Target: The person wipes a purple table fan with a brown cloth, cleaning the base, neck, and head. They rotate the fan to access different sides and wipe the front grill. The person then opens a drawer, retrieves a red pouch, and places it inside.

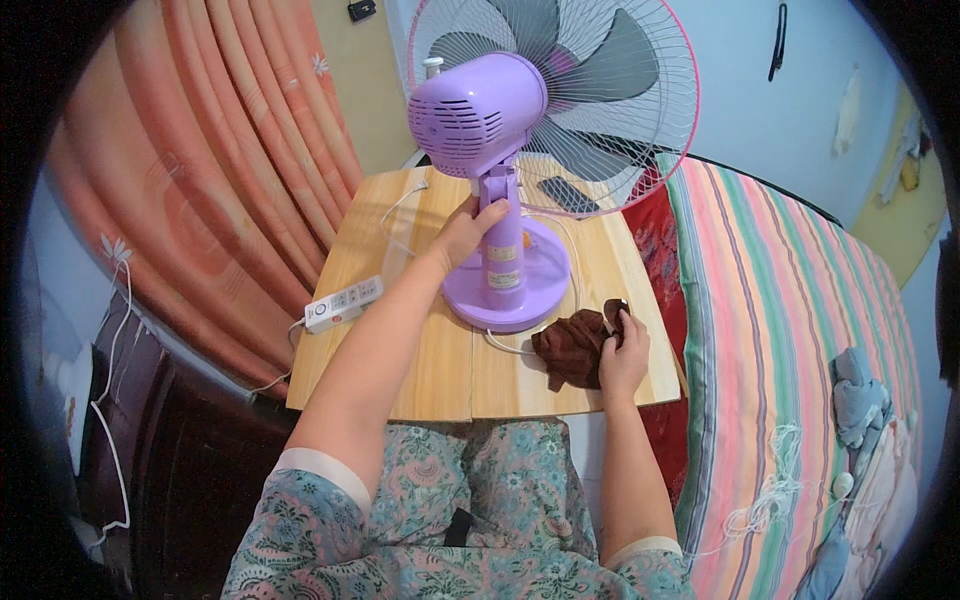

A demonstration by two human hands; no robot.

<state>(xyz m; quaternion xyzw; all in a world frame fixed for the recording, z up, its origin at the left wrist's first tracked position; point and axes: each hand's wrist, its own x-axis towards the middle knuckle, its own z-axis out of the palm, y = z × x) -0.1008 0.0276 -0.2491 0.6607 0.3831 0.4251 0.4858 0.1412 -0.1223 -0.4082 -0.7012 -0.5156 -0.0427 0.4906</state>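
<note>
A purple electric fan [480, 112] stands upright on a small wooden table [420, 375], its back towards me. My left hand [469, 232] is wrapped around the fan's column [504, 247], just below the motor housing. The round base [544, 292] rests on the tabletop, and a white cord [504, 345] comes out at its near side. My right hand [624, 360] grips the edge of a crumpled dark brown cloth [574, 349] lying at the table's right front. Part of that cloth is hidden under my fingers.
A white power strip [345, 302] lies on the table's left edge. Behind the fan's cage is a dark remote control [568, 195]. An orange curtain [217, 195] hangs at left. On the right, a bed with a striped sheet [787, 300] holds white cord [769, 510] and clothes [859, 401].
</note>
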